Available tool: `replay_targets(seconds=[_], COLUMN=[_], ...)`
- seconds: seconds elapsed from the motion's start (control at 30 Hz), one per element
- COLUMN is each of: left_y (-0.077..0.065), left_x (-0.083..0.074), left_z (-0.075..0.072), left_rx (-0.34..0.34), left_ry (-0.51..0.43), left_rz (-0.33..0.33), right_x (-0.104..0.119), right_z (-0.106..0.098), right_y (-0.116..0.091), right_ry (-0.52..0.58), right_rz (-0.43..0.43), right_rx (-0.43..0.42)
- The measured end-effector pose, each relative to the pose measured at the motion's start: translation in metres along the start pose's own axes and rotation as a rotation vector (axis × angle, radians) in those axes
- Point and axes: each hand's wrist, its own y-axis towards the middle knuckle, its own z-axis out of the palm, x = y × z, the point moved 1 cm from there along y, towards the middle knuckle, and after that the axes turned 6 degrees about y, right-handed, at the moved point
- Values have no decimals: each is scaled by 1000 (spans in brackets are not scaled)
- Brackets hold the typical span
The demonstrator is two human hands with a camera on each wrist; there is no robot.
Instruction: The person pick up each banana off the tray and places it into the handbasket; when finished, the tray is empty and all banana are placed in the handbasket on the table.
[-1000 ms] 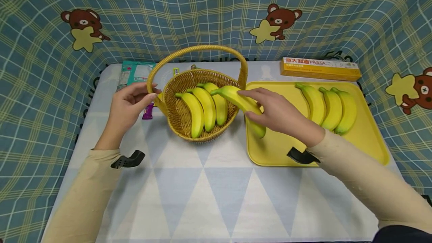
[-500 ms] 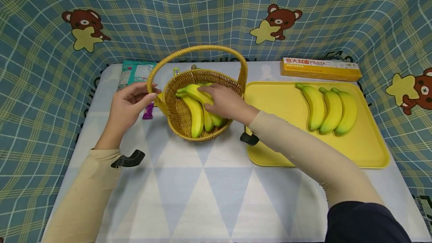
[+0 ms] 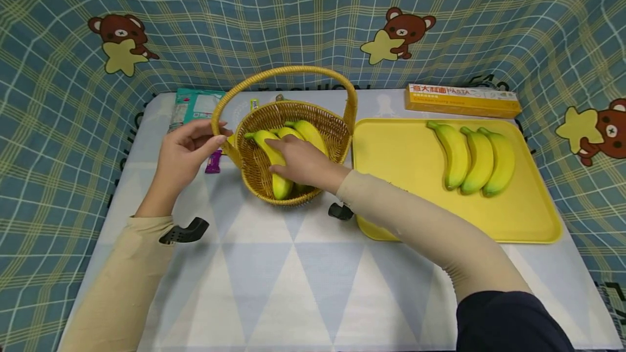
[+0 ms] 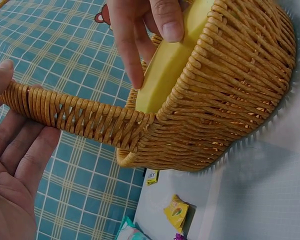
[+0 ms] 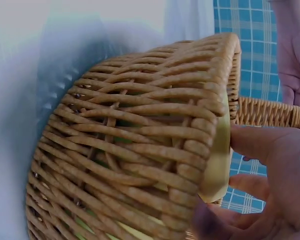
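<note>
My left hand [image 3: 182,151] holds the left side of the arched handle [image 3: 288,70] of a wicker basket [image 3: 253,178], thumb on one side and fingers on the other. Inside the basket, my right hand [image 3: 307,162] pinches a yellow banana [image 3: 282,186] at the left, its green stem pointing to the back left. Other bananas [image 3: 313,136] lie beside it, partly covered by that hand. In the left wrist view the pinched banana [image 4: 165,75] shows above the woven rim. Three more bananas [image 3: 478,159] lie side by side on a yellow tray [image 3: 391,170].
A pasta box [image 3: 462,100] stands behind the tray. Left of the basket are a teal bag [image 3: 193,105] and a purple wrapped sweet [image 3: 212,162]. A small yellow packet [image 4: 176,212] lies near the basket in the left wrist view. A plaid curtain [image 3: 303,20] hangs behind.
My right hand has carried a banana from over the tray's left edge into the basket, then shifted it left over the others there. The left hand has stayed on the handle.
</note>
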Motion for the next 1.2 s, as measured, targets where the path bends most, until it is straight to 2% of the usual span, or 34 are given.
replay_targets(seconds=[0.3,0.47,0.63,0.77,0.87,1.0,1.2], left_y=[0,0,0,-1,-1,-1,0], left_x=[2,3,4,4,4,3,4], left_z=[1,0,1,1,1,1,1], left_rx=[1,-1,-5,-7,-7,-6,-6], left_ry=[-16,-20,-16,-7,-2,0,-2], left_rz=[14,18,14,18,22,20,14], right_x=[-11,-20,-36,-57,-77,-108,-158], right_z=[-2,-10,-21,-30,-36,-42,-54], right_y=[-14,-32,-59,-84,-105,-131,-165], right_ry=[43,42,43,78,130,184,192], right_rz=[-37,-42,-45,-52,-27,51,181], right_rx=[-80,-146,-240,-326,-374,-410,-436])
